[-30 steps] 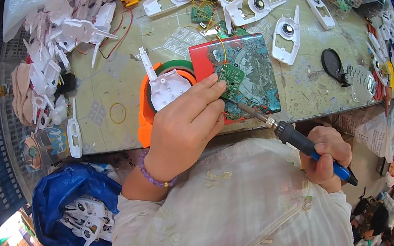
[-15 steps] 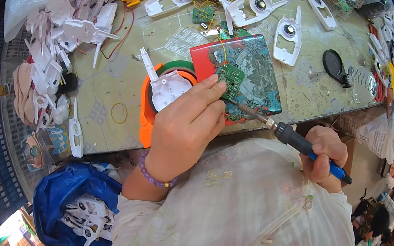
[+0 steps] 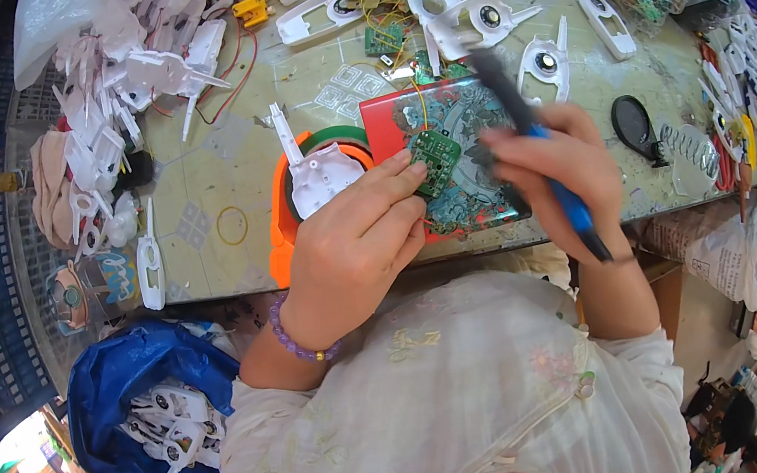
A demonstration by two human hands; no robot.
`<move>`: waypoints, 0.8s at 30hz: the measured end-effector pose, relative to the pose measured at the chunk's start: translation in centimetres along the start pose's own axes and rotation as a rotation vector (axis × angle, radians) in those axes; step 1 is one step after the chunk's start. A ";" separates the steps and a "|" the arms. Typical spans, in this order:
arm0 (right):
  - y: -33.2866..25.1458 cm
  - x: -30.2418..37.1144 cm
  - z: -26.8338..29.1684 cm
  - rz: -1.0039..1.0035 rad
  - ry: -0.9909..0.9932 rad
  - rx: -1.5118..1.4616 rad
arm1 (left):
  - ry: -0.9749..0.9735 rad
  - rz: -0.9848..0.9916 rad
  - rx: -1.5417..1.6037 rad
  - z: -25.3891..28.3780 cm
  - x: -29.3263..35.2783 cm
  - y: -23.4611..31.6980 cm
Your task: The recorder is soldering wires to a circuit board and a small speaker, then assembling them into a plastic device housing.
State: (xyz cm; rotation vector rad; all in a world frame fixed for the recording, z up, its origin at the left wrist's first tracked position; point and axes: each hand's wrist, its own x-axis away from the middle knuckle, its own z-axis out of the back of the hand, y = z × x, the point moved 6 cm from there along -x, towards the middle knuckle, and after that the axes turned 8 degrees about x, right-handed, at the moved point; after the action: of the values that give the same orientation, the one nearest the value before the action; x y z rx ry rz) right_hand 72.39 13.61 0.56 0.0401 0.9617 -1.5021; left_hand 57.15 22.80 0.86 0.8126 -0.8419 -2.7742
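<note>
Fingertips of my left hand (image 3: 355, 240) pinch the lower left edge of a small green circuit board (image 3: 441, 158). A thin yellow wire runs up from the board, which rests on a red box or book with a dark patterned cover (image 3: 377, 125). My right hand (image 3: 572, 166) grips a soldering iron (image 3: 572, 209) by its blue and black handle, smeared by motion. The iron points up and away over the patterned cover, apart from the board; its tip is too blurred to make out. Beside my left hand, a white plastic housing (image 3: 324, 181) lies on an orange tape holder (image 3: 281, 250).
White plastic frames with round speakers (image 3: 542, 66) lie along the far side. Piled white parts (image 3: 171, 67) and a yellow plastic piece (image 3: 251, 10) are at left. A black round part (image 3: 636, 125) and a clear coil (image 3: 691, 156) lie right. A blue bag (image 3: 94, 383) holds white parts.
My right hand has lifted the soldering iron away from the circuit board and swung it up and forward, its front now pointing to the far side. My left hand stays on the board.
</note>
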 end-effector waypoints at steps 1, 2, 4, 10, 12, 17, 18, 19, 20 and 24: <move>0.1 -1.1 -1.0 0.021 -0.011 -0.014 | 0.002 0.010 -0.002 0.0 0.2 -0.2; 0.0 -1.7 -1.7 0.025 -0.041 -0.010 | 0.003 0.005 -0.005 0.0 0.3 -0.4; -0.1 -2.3 -2.8 0.033 -0.088 -0.015 | -0.015 0.030 0.096 0.0 0.6 -0.9; -0.2 -2.5 -2.5 -0.010 0.015 -0.030 | 0.054 0.083 0.095 1.4 2.7 -1.9; -0.4 -2.6 -2.5 -0.012 0.003 -0.030 | 0.037 0.104 0.163 1.5 3.0 -1.9; -1.0 -3.3 -2.6 0.045 0.000 -0.034 | 0.173 0.514 0.528 1.0 4.1 -3.6; -1.1 -3.3 -2.6 0.054 -0.001 -0.037 | 0.173 0.514 0.526 0.9 4.0 -3.4; -1.2 -3.3 -2.7 0.062 -0.002 -0.039 | 0.200 0.577 0.546 0.8 4.0 -3.5; -1.2 -3.3 -2.6 0.060 0.000 -0.040 | 0.226 0.640 0.566 0.7 4.0 -3.7; -1.1 -3.2 -2.8 0.034 -0.036 -0.037 | 0.185 0.617 0.487 0.3 2.6 -3.0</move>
State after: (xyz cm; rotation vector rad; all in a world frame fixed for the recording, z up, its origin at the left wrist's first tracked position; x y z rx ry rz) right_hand 70.77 17.62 1.08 0.0033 0.9552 -1.4490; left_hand 54.83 24.78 -1.76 0.6966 -1.4606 -1.9551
